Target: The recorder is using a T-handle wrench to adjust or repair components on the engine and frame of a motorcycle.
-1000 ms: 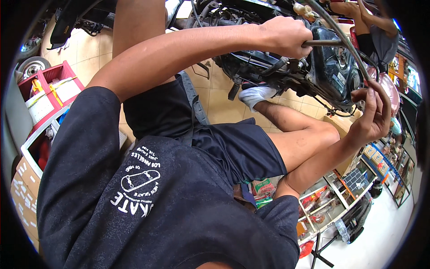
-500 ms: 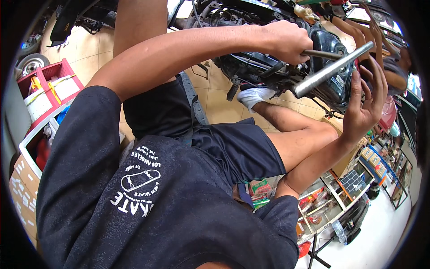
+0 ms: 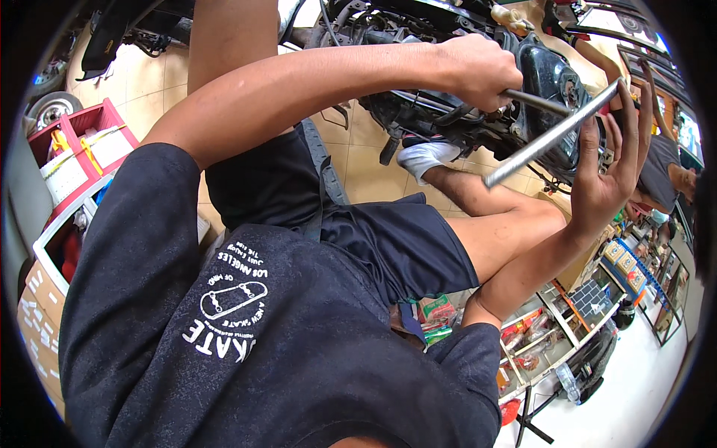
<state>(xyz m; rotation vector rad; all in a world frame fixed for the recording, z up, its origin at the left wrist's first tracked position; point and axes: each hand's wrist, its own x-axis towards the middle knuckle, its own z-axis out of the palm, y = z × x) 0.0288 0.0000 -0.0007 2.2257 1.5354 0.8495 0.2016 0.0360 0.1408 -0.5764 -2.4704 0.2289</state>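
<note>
A T-handle wrench with a silver crossbar [image 3: 553, 134] is held out over a partly stripped motorcycle [image 3: 541, 63]. My left hand [image 3: 478, 73] is closed around its darker shaft, and the shaft's end lies hidden in or behind the fist. Fingers spread and raised, my right hand [image 3: 609, 175] is at the crossbar's far end. Its fingertips look to be touching the bar there, without wrapping around it. The bar's other end points back toward my right knee.
A red and white bin [image 3: 89, 142] and a small wheel [image 3: 54, 110] stand at left. To the right are a shelf of packaged parts [image 3: 538, 336] and a dark-framed stand [image 3: 526, 418]. Another person [image 3: 661, 172] is beyond the motorcycle. My legs flank the tiled floor [image 3: 358, 160].
The crossbar has turned, its near end swinging down toward my knee. My right fingers have straightened upward against the bar. My left hand stays in place; the other person has shifted.
</note>
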